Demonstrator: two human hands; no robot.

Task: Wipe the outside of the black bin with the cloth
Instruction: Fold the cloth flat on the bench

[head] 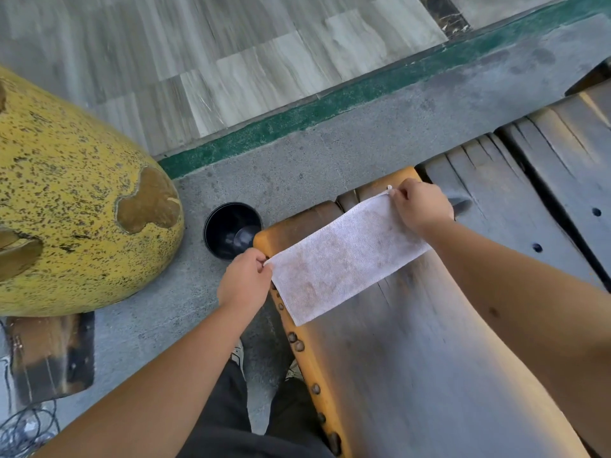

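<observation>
A white cloth (344, 257) is stretched out flat above the wooden table, faintly stained. My left hand (244, 280) pinches its near-left corner. My right hand (420, 208) pinches its far-right corner. The small black bin (228, 228) stands upright on the concrete floor just left of the table's corner, beyond my left hand; its open mouth faces up and its near-right side is hidden behind the table edge and my hand.
A large yellow speckled rounded object (76, 206) fills the left, close to the bin. The wooden table (413, 375) with a studded orange edge lies on the right. A dark block (49, 355) and cables (23, 431) lie at lower left. Tiled floor lies beyond a green strip.
</observation>
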